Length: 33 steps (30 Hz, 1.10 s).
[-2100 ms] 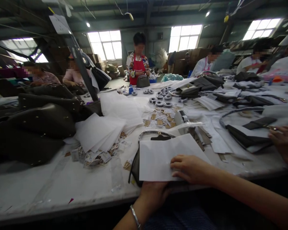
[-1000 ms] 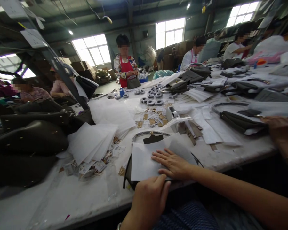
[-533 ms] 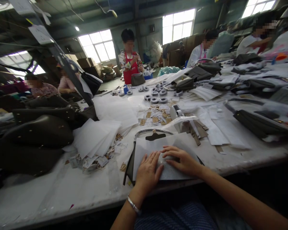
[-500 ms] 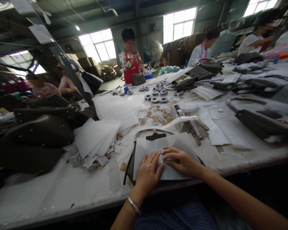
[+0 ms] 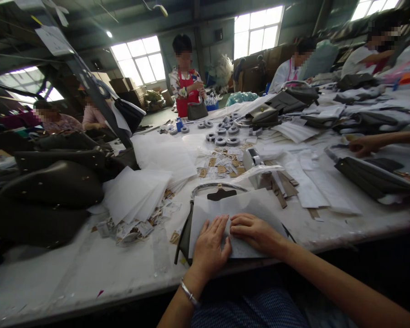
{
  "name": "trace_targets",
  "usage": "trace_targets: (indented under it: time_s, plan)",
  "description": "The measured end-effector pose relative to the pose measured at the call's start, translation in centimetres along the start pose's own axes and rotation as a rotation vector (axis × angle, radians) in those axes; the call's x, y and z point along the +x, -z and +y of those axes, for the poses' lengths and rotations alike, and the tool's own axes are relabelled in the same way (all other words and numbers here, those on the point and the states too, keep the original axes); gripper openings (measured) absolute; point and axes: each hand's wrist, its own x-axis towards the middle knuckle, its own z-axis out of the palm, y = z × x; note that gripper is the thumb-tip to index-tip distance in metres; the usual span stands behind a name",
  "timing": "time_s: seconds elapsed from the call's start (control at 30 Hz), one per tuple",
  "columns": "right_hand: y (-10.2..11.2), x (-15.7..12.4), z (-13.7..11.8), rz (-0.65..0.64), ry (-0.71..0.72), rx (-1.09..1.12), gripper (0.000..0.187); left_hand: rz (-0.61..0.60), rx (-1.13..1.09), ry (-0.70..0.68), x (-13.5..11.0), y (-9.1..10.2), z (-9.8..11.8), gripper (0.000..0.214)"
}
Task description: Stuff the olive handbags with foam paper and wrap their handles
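A dark olive handbag (image 5: pixel 183 246) lies on the table in front of me, its handle (image 5: pixel 218 185) in clear wrap at the far side. A white translucent sheet (image 5: pixel 256 205) covers most of it, with the dark closure tab (image 5: pixel 222 195) showing beyond the sheet's top edge. My left hand (image 5: pixel 212 243) rests flat on the sheet, fingers stretched forward, holding nothing that I can see. Beside it my right hand (image 5: pixel 256 232) presses on the same sheet, fingers slightly bent and close together. What lies under the right fingertips is hidden.
Left of the bag are a stack of white sheets (image 5: pixel 136 193) and loose tags. A tape dispenser (image 5: pixel 252 159) and tape rolls (image 5: pixel 221 131) stand beyond it. More dark bags (image 5: pixel 54 191) pile up at left. At right a co-worker's hand (image 5: pixel 362 146) reaches to another bag (image 5: pixel 372 175).
My right fingers have drawn closer together on the sheet; my left hand has hardly moved. At the right, a co-worker's hand has come in over the other bag's handle.
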Motion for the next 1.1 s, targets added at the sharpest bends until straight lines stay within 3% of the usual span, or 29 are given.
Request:
trace_targets:
  time_s: [0.17, 0.37, 0.53, 0.67, 0.87, 0.97, 1.1]
  plan:
    - [-0.2, -0.4, 0.4, -0.086, 0.028, -0.076, 0.028, -0.011, 0.007, 0.002, 0.1, 0.1, 0.0, 0.065]
    - [-1.2, -1.3, 0.9, 0.038, -0.125, -0.046, 0.031, -0.066, 0.172, -0.021, -0.2, 0.3, 0.8, 0.049]
    - [-0.6, -0.8, 0.6, -0.177, -0.113, -0.204, 0.042, -0.19, 0.267, -0.124, 0.2, 1.8, -0.2, 0.048]
    - [0.7, -0.7, 1.0, -0.257, -0.088, -0.192, 0.054, -0.28, 0.229, -0.213, 0.3, 3.3, -1.6, 0.058]
    - [1.7, -0.8, 0.8, -0.323, -0.11, -0.111, 0.056, -0.091, 0.288, -0.155, -1.3, 2.6, -1.2, 0.06]
    - [2.1, -0.6, 0.6, -0.364, -0.105, -0.05, 0.06, 0.027, 0.33, -0.205, -2.1, 0.6, -2.2, 0.064]
    - [2.1, -0.3, 1.4, -0.325, -0.091, -0.048, 0.063, 0.199, 0.334, -0.258, -2.7, -3.2, -4.2, 0.065]
